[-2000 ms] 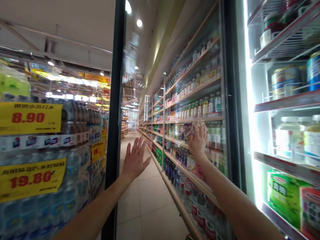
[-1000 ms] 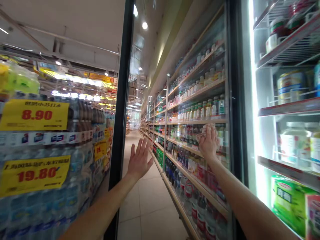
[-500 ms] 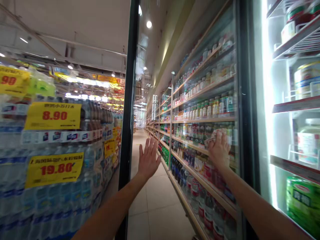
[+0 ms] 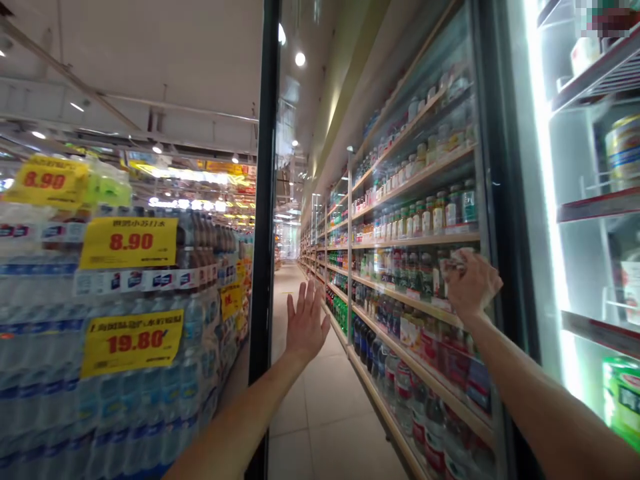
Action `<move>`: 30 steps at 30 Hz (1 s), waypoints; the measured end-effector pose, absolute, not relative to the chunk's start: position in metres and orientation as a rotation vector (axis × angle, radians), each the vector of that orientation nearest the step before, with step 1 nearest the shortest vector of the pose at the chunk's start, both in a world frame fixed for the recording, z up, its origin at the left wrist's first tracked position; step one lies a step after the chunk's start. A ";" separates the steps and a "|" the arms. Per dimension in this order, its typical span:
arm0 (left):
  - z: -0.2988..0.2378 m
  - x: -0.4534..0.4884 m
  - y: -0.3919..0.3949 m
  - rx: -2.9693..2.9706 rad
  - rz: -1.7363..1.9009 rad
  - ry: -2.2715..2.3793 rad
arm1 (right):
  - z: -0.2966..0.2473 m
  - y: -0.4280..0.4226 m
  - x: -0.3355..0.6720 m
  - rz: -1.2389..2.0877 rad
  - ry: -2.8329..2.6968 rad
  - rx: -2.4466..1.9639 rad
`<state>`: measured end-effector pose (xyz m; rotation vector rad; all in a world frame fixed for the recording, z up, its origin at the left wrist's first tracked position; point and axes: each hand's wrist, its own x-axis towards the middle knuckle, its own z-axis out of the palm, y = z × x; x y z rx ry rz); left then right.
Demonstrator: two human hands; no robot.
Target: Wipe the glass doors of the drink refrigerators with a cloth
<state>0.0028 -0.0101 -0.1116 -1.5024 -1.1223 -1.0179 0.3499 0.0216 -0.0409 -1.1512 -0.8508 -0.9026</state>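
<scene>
A glass cooler door [image 4: 320,413] with a black frame [image 4: 264,200] stands open in front of me. My left hand [image 4: 306,327] is spread against the glass in its left half, fingers apart, holding nothing. On the right side of the pane, my right hand [image 4: 474,287] is closed around a crumpled pale cloth [image 4: 457,261]. The cloth is at the glass and partly hidden by the fingers. Shelves of bottles [image 4: 435,217] show in the pane; I cannot tell for certain whether they are reflected or seen through it.
Stacked packs of bottled drinks [image 4: 130,393] with yellow price signs [image 4: 131,341] stand to the left. At the right edge, the lit cooler's shelves [image 4: 600,207] hold a can [image 4: 624,152] and a green pack [image 4: 623,393].
My right hand has moved right across the pane with the cloth, and its fingers have curled more. My left hand stays spread on the glass. The view has shifted slightly left.
</scene>
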 end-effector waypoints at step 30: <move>-0.137 -0.005 -0.017 -1.589 -0.852 -1.141 | -0.149 0.018 0.248 -1.121 -1.583 -0.906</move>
